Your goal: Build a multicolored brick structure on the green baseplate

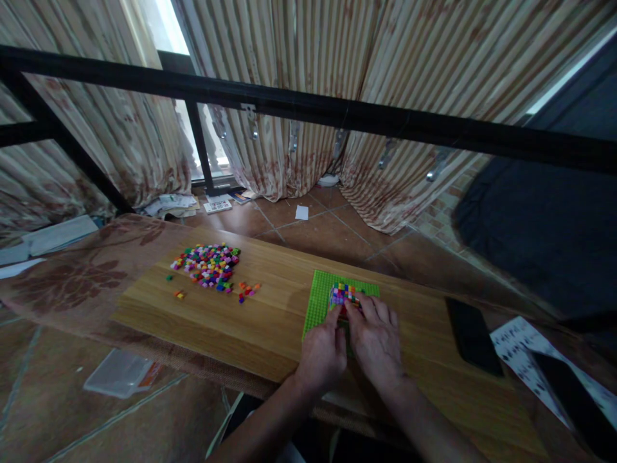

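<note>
A green studded baseplate (319,296) lies on the wooden board, partly covered by my hands. On it sits a small block of multicoloured toy bricks (341,293), built close together. My left hand (324,350) is at the block's near left edge, its index finger and thumb against the bricks and the other fingers curled in. Over the block's right side lies my right hand (376,337), with its index finger pressed to the near edge and the other fingers bent over the bricks. Between the fingertips, details are too small to tell.
A heap of loose coloured bricks (209,265) lies left on the wooden board (270,321), with several strays (247,291) nearby. At right are a black phone (472,334), a printed sheet (515,360) and another dark device (573,392). A black rail (308,106) crosses behind. A clear plastic box (118,373) is on the floor.
</note>
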Motion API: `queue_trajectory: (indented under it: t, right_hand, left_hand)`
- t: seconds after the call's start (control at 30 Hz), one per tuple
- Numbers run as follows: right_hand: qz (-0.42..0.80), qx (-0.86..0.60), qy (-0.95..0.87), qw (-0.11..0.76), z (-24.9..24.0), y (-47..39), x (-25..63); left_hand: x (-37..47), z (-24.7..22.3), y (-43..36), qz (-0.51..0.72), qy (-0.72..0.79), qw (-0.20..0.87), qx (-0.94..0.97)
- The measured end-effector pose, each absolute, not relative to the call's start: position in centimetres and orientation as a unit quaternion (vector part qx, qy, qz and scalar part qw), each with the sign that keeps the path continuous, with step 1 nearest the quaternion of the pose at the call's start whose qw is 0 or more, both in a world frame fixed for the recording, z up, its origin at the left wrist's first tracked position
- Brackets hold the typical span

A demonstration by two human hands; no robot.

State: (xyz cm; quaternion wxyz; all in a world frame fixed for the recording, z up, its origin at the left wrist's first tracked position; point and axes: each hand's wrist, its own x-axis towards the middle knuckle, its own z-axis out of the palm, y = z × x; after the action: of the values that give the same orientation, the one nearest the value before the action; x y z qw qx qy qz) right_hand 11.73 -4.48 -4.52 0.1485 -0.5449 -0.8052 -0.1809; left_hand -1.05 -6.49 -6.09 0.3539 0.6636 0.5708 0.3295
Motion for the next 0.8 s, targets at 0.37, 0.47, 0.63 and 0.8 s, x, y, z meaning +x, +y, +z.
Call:
queue_trajectory:
  t: [0.37,0.47,0.63,0.8]
  right_hand:
    - [-0.110,-0.531,-0.763,0.351,-5.2,-7.3,13.0]
    - [-0.094,-0.507,-0.778,0.360,-6.2,-8.4,12.5]
    - [-0.092,-0.490,-0.785,0.368,-7.0,-9.2,11.5]
    - [-0.090,-0.488,-0.790,0.359,-6.7,-9.6,11.1]
  left_hand:
    - [-14.0,-7.7,-7.2,0.360,0.756,0.211,0.504]
    - [-16.4,-7.8,-6.4,0.327,0.800,0.134,0.485]
    - [-16.7,-7.5,-4.7,0.245,0.807,0.090,0.530]
    - [-16.2,-7.7,-3.3,0.196,0.796,0.074,0.568]
